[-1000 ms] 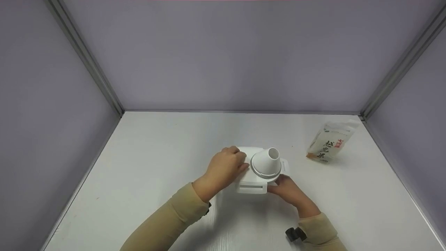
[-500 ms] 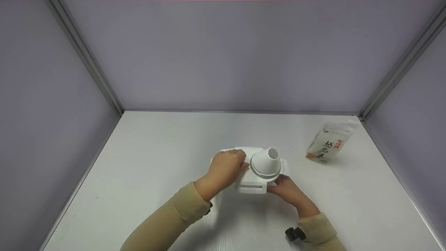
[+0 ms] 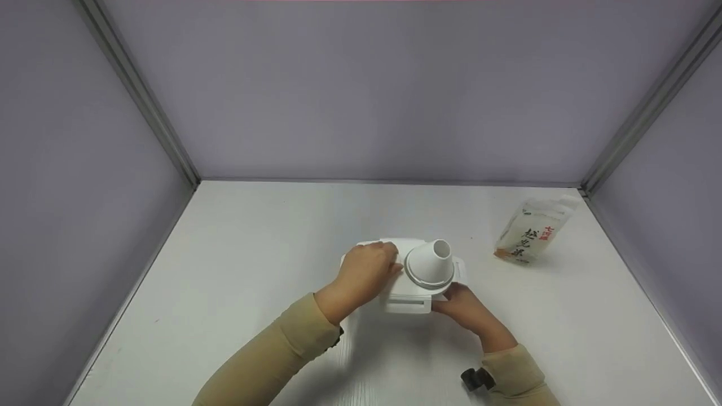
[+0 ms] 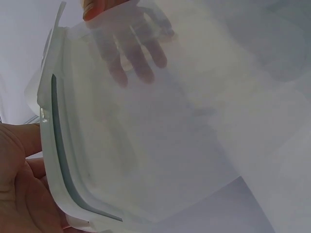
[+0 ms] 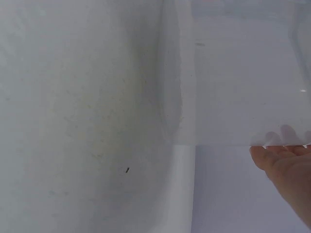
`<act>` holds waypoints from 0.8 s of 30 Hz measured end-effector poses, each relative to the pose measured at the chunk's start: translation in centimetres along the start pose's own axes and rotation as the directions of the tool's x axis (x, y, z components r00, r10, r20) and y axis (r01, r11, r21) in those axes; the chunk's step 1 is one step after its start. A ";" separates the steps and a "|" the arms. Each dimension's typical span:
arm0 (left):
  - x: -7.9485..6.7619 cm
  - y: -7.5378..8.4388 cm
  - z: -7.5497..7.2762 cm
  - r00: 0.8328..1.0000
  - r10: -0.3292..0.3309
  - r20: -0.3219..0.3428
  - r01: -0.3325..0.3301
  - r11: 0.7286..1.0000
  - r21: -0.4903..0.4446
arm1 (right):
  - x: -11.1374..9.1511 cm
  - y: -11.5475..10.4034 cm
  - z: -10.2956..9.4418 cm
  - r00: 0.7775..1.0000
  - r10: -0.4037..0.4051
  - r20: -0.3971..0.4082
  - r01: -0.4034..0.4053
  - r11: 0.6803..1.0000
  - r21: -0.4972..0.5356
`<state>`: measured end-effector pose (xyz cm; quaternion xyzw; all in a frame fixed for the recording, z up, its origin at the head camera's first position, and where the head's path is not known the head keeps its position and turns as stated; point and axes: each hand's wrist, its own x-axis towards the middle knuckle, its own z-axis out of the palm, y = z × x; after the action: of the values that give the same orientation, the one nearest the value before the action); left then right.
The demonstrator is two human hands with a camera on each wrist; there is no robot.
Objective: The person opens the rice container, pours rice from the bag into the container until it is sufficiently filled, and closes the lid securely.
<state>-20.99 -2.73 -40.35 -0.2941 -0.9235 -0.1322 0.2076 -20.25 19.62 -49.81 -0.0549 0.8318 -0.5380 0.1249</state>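
White lid (image 3: 404, 287) with tapered spout (image 3: 427, 264) caps a smooth translucent box (image 5: 243, 82).

Left hand (image 4: 26, 182) is gripping edge of white lid (image 4: 51, 167); right hand (image 4: 129, 31) is holding translucent container (image 4: 141, 126), fingers (image 4: 138, 63) showing dimly through it.

Stretches out as a flat white worktop (image 3: 254, 237), faintly streaked toward the near side. Bears a pale packet (image 3: 530, 232) with dark and red lettering and an orange lower corner, set near the far right corner. Also shows a tiny dark speck (image 5: 127, 170) and soft shading near the white container (image 3: 420, 273); cannot tell whether touching its base.
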 end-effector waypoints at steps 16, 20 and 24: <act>0.0 -0.1 -0.5 1.000 -0.005 0.027 0.006 0.999 -0.032 | -0.2 -0.2 -0.1 1.000 -0.016 0.018 0.016 1.000 0.000; 0.2 -0.2 -1.1 0.999 -0.028 0.034 0.032 0.994 -0.101 | -0.3 -0.3 -0.2 0.998 -0.063 0.032 0.062 0.998 0.014; 0.6 -0.4 -1.6 0.998 -0.055 0.044 0.061 0.988 -0.141 | -0.3 -0.2 -0.4 0.994 -0.100 0.043 0.100 0.995 0.011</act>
<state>-21.19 -3.35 -38.72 -0.2836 -0.9239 -0.1978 0.1638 -20.11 19.93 -49.46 -0.1079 0.8227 -0.5459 0.1162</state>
